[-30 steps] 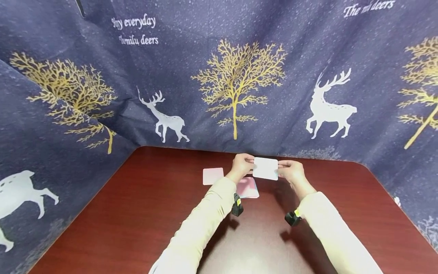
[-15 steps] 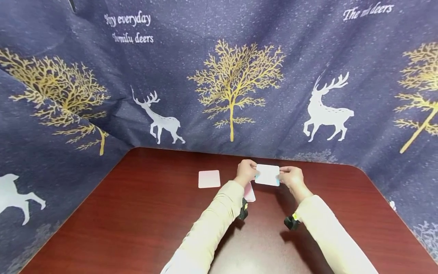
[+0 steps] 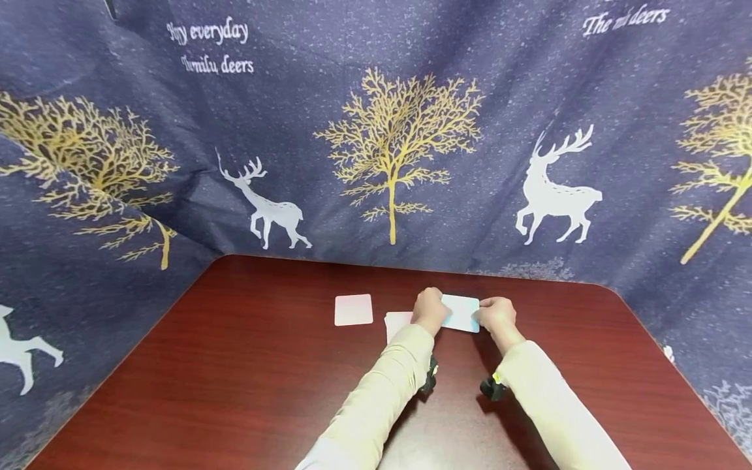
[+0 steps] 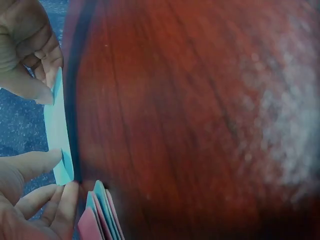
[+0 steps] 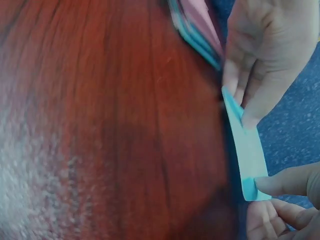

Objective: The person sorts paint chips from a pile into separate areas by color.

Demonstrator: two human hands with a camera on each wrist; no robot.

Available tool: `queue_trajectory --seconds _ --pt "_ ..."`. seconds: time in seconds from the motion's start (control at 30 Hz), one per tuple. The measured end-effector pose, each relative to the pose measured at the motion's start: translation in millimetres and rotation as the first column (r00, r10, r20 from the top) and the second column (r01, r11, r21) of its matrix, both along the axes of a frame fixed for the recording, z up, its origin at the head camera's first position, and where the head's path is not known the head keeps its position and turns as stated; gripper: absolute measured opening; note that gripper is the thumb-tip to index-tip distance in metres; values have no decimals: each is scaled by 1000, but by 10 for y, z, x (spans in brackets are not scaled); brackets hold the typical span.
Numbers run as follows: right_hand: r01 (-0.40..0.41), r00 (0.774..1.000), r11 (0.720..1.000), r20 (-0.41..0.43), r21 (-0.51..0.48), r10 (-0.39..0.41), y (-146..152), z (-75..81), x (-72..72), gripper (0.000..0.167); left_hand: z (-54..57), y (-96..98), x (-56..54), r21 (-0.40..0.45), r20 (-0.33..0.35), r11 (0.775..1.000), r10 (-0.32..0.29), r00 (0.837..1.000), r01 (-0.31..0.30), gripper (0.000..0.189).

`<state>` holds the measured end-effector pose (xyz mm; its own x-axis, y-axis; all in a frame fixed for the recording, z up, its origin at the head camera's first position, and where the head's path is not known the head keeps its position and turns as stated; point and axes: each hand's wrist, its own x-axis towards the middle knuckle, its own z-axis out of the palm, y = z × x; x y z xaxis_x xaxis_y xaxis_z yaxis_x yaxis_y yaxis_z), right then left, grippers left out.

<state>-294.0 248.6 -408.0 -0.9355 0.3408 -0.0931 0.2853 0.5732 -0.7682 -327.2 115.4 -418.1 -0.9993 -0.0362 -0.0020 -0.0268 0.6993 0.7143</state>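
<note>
The pale blue card [image 3: 461, 313] is stretched between my two hands, toward the far side of the worktop [image 3: 264, 385]; whether its lower edge touches the surface I cannot tell. My left grip [image 3: 429, 311] pinches one short end, my right grip [image 3: 497, 317] the opposite one. Each is narrowed to about the card's own thickness, thumb on one face and fingers behind, so the middle is left uncovered.

Just beside my left hand, partly hidden by it, I have a pile of cards [image 3: 397, 321]; up close from the left wrist its edges show pink and blue layers, slightly fanned out. Farther to the left, apart from the pile, a single pale pink card [image 3: 354, 309] lies flat.

Long cream sleeves [image 3: 384, 398] cover my arms, and a small black device [image 3: 492, 388] sits below my right wrist. Past the reddish-brown wood rises a dark blue cloth [image 3: 470, 98], printed with white deer [image 3: 561, 196], golden trees [image 3: 399, 137] and white lettering [image 3: 217, 31].
</note>
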Motion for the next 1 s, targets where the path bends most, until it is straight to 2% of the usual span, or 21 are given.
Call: queue_trajectory --seconds 0.17,0.47,0.73,0.9,1.0 --pt "-16 999 995 29 100 14 -26 -35 10 38 -20 17 8 -75 -11 997 -1 1000 0 13" --pt "-31 999 987 18 156 29 -34 -60 -15 37 -26 64 15 -140 -19 990 -5 1000 3 17" --pt "-65 997 984 40 167 59 -15 -18 18 39 17 86 51 -254 -78 967 -25 997 4 14" --pt "-58 998 985 20 160 55 -19 -11 49 39 25 35 39 -262 -73 965 -48 996 27 18" --pt "-53 998 988 23 145 50 -9 -2 65 39 47 -18 16 -236 -94 971 -57 994 33 26"
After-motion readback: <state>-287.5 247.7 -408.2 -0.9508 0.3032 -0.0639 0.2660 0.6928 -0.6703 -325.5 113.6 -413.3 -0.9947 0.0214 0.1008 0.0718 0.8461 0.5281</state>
